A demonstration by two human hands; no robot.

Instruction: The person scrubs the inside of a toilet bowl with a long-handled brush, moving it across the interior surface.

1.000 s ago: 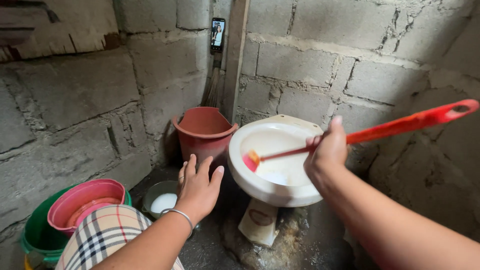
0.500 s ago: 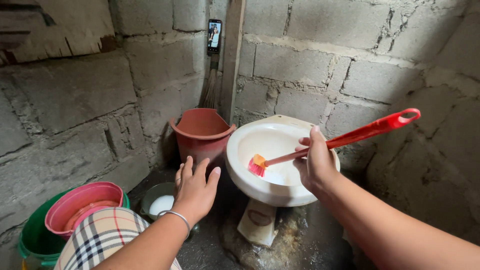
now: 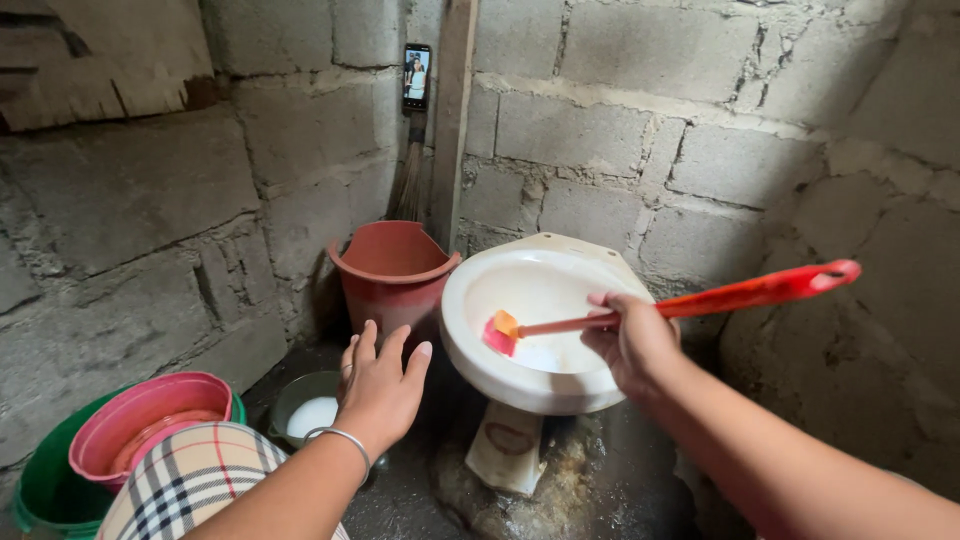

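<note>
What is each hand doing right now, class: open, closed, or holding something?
Left hand: open, fingers spread, holding nothing, beside the toilet bowl.
Right hand: closed around the red brush handle, bristles inside the bowl.

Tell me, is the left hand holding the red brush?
No, the right hand grips the red brush; the left hand hovers open and empty.

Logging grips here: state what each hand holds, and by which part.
Right hand grips the red toilet brush mid-handle. Left hand holds nothing.
</note>
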